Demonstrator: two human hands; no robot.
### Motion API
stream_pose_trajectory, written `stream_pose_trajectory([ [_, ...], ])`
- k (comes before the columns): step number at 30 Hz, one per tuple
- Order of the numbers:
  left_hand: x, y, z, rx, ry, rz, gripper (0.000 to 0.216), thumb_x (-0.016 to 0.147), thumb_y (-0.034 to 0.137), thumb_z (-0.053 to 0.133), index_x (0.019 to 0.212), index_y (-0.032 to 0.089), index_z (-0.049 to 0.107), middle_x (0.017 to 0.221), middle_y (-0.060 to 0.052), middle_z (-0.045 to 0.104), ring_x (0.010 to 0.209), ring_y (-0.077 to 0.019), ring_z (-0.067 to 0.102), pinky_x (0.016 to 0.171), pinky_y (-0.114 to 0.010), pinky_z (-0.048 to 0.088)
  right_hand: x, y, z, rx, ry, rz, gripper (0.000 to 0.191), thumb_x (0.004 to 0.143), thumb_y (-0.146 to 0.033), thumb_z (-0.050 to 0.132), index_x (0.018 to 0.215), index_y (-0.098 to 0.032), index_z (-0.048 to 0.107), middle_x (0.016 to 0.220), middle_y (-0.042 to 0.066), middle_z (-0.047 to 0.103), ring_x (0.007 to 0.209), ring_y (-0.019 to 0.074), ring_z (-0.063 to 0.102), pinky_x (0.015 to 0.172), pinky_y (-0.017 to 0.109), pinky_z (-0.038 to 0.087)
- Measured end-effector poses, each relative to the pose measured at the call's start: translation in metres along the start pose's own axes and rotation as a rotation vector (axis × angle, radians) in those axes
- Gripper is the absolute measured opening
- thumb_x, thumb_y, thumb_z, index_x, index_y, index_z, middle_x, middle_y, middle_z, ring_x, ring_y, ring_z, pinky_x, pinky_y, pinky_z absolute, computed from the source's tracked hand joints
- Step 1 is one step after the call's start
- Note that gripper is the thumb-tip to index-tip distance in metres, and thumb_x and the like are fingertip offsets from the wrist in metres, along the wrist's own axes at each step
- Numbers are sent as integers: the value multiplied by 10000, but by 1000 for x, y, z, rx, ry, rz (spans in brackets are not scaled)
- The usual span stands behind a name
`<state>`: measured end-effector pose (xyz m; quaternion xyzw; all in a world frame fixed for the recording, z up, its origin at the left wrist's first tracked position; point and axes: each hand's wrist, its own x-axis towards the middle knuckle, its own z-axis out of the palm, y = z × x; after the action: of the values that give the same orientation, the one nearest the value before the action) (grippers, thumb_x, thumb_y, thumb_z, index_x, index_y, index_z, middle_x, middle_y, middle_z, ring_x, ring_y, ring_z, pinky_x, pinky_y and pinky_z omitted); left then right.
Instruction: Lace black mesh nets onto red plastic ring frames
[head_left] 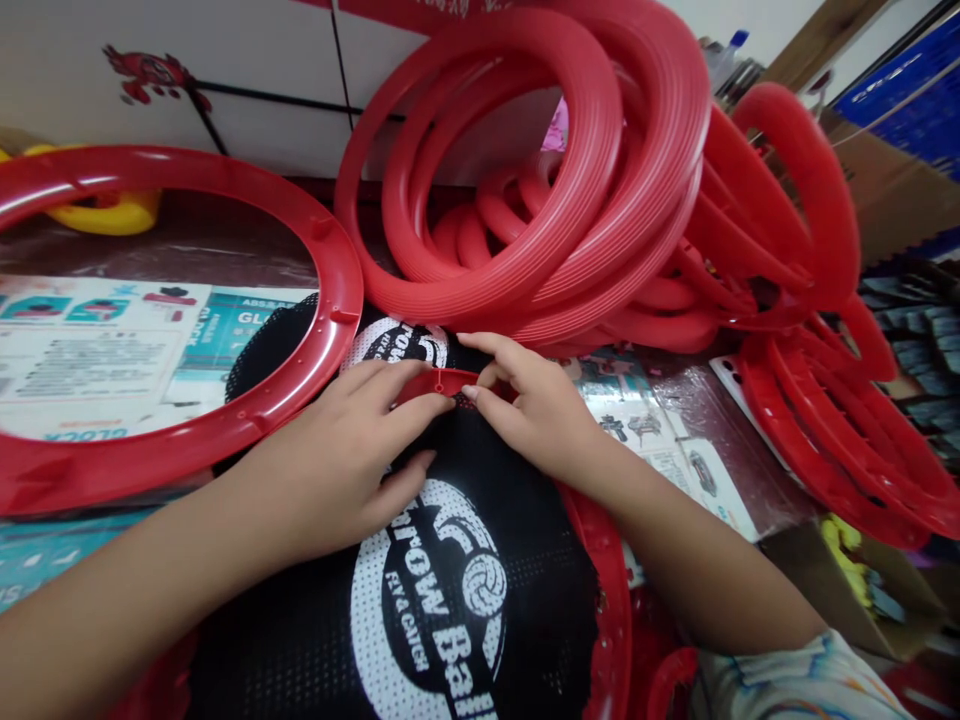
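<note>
A round black mesh cloth [525, 520], printed in white with "Throw Ball" and "Fly & Catch", lies over a red plastic ring [611, 600]. At the far edge of the cloth, my left hand [352, 440] pinches the mesh with thumb and forefinger against the ring's rim. Beside it, my right hand [525, 400] grips the same edge, its thumb pressing down and its fingers curled over the rim. A short strip of bare red rim with a small peg shows between the hands. Another printed black mesh [390, 342] lies beyond them.
Left of my hands lies a large red ring [341, 270], inner side up. Ribbed red rings [592, 170] are heaped at the back, with more rings [847, 430] at right. Behind stands a white carton [262, 60]. A cardboard box [885, 600] holds yellow pieces at lower right.
</note>
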<state>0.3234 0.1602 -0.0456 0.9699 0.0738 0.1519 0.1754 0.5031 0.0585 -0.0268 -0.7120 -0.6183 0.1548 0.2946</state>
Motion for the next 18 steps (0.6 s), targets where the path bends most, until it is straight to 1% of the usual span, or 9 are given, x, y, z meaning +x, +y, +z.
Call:
stream_pose_trajectory([
  [8, 0, 4, 7, 102, -7, 1, 412, 873, 202, 440, 1250, 81, 554, 1278, -219, 463, 1183, -374, 451, 1000, -544, 407, 1, -2, 2, -50, -10, 9, 476, 839, -108, 512, 1310, -170, 481, 767, -15, 644, 660, 127, 537, 676, 266, 409],
  [13, -2, -1, 4, 148, -30, 17, 396, 900, 250, 427, 1250, 105, 544, 1297, -228, 445, 1177, -391, 463, 958, -561, 430, 3, -2, 1, -74, -23, 10, 469, 833, -100, 518, 1297, -162, 490, 767, -21, 645, 683, 127, 552, 680, 253, 399],
  [15, -3, -4, 0, 127, -23, 4, 347, 922, 251, 390, 1195, 126, 565, 1279, -209, 467, 1161, -372, 483, 938, -544, 448, 1, -3, -5, -112, 3, -14, 410, 830, -116, 542, 1240, -135, 534, 760, -13, 639, 703, 130, 557, 690, 251, 394],
  [16, -4, -6, -2, 108, -19, -7, 327, 932, 242, 369, 1168, 133, 568, 1261, -195, 485, 1145, -353, 498, 929, -529, 457, 0, -5, -9, -132, 22, -25, 343, 832, -137, 561, 1174, -124, 575, 751, -8, 635, 705, 130, 557, 689, 249, 390],
  [18, -6, -10, -6, 64, -9, -29, 289, 938, 224, 355, 1129, 135, 553, 1208, -171, 528, 1091, -314, 532, 909, -495, 472, -4, -12, -18, -175, 53, -33, 164, 839, -203, 595, 975, -126, 643, 729, 1, 631, 691, 125, 554, 671, 243, 377],
])
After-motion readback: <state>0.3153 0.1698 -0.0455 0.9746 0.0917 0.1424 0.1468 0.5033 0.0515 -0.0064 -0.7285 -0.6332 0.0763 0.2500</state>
